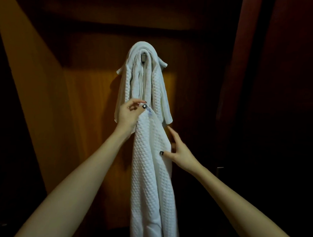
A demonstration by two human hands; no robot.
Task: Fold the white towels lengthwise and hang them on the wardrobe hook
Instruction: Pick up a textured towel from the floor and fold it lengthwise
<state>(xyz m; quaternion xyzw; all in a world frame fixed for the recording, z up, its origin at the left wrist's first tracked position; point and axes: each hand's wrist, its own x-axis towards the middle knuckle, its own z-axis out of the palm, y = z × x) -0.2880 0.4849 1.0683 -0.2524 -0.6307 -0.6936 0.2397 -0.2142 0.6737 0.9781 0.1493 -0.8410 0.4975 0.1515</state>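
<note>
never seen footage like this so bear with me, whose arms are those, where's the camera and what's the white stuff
There is no machine here: these are a person's two bare arms, filmed by one wide-angle camera worn on the head, looking forward and down at the hands. In front is a wooden wardrobe panel with a hook. White hung towels are draped over the hook. The left hand grips the top of a loose towel, also white, which hangs down long. The right hand pinches that towel's right edge lower down, thumb on the front. The loose towel is not on the hook yet.
</note>
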